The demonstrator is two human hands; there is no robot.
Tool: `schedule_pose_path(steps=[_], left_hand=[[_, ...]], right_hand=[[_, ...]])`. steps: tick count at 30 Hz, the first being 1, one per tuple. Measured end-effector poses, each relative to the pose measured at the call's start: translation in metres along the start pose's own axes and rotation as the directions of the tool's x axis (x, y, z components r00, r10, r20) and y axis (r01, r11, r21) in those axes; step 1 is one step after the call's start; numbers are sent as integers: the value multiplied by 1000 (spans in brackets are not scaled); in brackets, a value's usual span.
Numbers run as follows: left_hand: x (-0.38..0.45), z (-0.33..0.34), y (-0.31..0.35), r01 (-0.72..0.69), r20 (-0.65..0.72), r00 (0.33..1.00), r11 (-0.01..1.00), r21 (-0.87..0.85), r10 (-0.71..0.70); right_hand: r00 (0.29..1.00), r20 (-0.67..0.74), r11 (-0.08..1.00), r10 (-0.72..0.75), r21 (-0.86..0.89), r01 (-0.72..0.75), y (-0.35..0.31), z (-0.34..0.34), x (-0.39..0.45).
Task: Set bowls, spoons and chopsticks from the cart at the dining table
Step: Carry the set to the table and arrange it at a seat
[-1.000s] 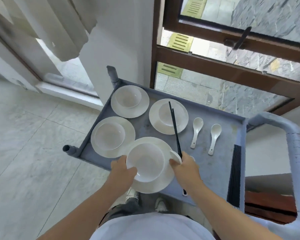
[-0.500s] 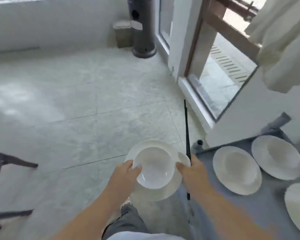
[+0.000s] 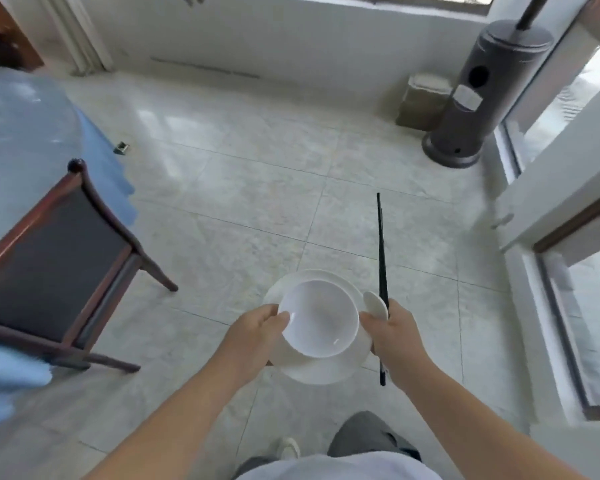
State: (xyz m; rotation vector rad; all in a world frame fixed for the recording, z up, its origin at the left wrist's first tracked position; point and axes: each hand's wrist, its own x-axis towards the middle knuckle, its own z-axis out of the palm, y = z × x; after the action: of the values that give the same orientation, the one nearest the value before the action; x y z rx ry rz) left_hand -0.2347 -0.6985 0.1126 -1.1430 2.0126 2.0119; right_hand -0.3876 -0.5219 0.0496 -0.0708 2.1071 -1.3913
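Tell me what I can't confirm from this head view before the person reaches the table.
- Dining table: cut off by the left edge and blurred; what is laid on it cannot be told.
- Spoon: only its bowl shows; the right hand hides the handle.
- Plate: mostly covered by the bowl and the left hand.
- Chopsticks: overlapping, so the count is unclear.
- Cart: out of frame.

Bright daylight, floor glare, blurred warped edges
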Motion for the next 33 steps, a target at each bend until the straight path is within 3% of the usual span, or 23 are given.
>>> schedule_pose_path(steps=[7,18,33], left_hand=[[135,-54,49,58,-132,988,990,-126,-75],[324,-146,162,89,-318,927,941,-328,-198],[574,-434,280,54,-392,894,920,-389,-218]], right_hand=[[990,134,992,-53,-102,67,-85,51,160],[917,389,957,-94,-218,190,-261,135,388],[842,527,933,-111,-237,271,-485,401,642]])
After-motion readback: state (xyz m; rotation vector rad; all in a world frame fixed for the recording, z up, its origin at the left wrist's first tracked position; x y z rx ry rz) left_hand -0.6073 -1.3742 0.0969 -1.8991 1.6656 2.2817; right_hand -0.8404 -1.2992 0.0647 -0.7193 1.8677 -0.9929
